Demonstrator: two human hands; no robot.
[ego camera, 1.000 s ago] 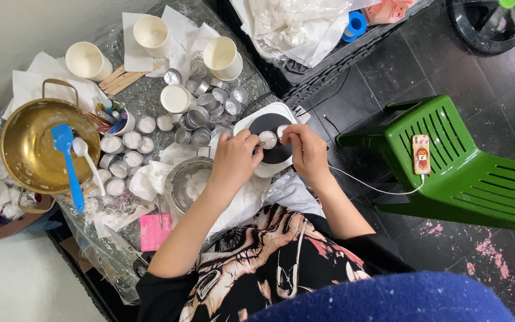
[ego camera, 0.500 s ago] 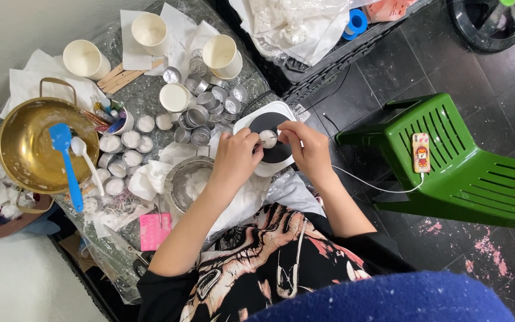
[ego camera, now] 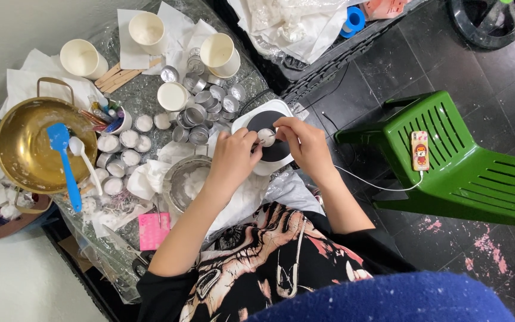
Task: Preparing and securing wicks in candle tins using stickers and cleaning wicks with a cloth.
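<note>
Head view — left hand (ego camera: pixel 232 160) and right hand (ego camera: pixel 305 143) both pinch one small tealight cup (ego camera: pixel 266 136) over a white hotplate (ego camera: pixel 251 122).

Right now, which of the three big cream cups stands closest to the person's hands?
The cream cup at the table's far right, just beyond the cluster of small metal tins. The other two cups stand farther left, away from both hands.

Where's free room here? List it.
Tabletop: only the strip between wooden sticks and empty tins. Green stool: seat free beside the phone. Crowded around the gold bowl and where left hand and right hand pinch a tin cup.
</note>
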